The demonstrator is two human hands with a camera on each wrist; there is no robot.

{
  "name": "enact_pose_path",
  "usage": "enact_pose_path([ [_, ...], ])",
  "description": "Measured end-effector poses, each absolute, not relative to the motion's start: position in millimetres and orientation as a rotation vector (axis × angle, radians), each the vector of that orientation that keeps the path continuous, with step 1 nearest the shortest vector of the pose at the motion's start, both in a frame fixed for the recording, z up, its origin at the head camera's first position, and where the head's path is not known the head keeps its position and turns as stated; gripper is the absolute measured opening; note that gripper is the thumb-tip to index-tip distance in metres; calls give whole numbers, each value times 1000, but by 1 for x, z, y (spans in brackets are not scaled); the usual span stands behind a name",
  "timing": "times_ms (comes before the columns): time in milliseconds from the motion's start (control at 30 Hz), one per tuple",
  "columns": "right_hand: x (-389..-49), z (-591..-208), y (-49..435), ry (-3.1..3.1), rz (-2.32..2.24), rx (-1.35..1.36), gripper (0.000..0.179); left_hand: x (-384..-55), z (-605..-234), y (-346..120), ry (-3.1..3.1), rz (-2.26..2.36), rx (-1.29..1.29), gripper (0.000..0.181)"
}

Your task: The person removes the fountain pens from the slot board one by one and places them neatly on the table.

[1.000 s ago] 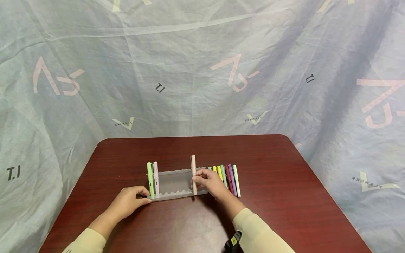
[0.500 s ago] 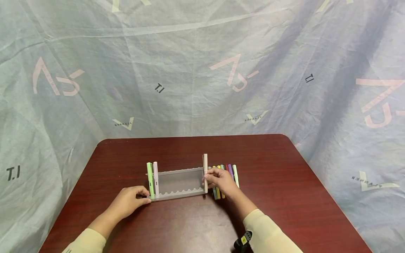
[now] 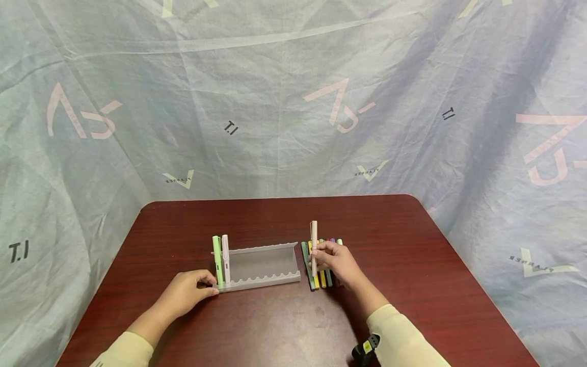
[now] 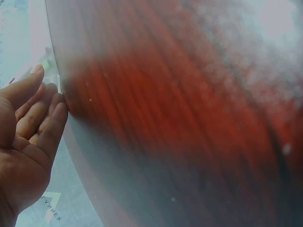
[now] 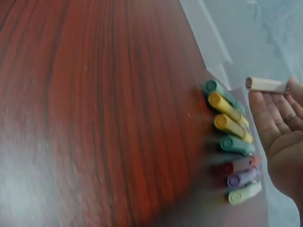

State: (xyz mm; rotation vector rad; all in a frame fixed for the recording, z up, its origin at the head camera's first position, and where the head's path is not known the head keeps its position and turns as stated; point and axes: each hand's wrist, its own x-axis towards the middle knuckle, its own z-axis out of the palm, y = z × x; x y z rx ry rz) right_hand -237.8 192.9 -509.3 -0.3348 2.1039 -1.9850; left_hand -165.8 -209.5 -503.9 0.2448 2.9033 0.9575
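Note:
A clear grey pen tray [image 3: 263,280] with notched edges lies on the table. A light green pen [image 3: 217,260] and a pale pink pen [image 3: 226,259] rest across its left end. My left hand [image 3: 185,293] holds the tray's front left corner between thumb and fingers; in the left wrist view, the hand [image 4: 33,132] shows its palm side. My right hand [image 3: 337,262] pinches a beige pen [image 3: 314,234], raised over the row of pens beside the tray. In the right wrist view, the beige pen's end [image 5: 265,85] sticks out past the fingertips.
Right of the tray lie several pens side by side: dark green [image 5: 215,88], yellow [image 5: 225,106], another yellow, green [image 5: 236,144], red [image 5: 239,164], purple [image 5: 244,177] and white [image 5: 244,193]. The reddish-brown table [image 3: 257,326] backs onto a grey printed sheet [image 3: 275,102].
My right hand has carried the beige pen rightward, from over the tray's right part past its end to above the loose pens. The left hand and the tray stay put.

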Motion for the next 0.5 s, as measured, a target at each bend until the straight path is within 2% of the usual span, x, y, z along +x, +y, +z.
enact_pose_path([
  [500, -238, -508, 237, 2174, -2009, -167, 37, -165, -502, -209, 2889, 966, 224, 11],
])
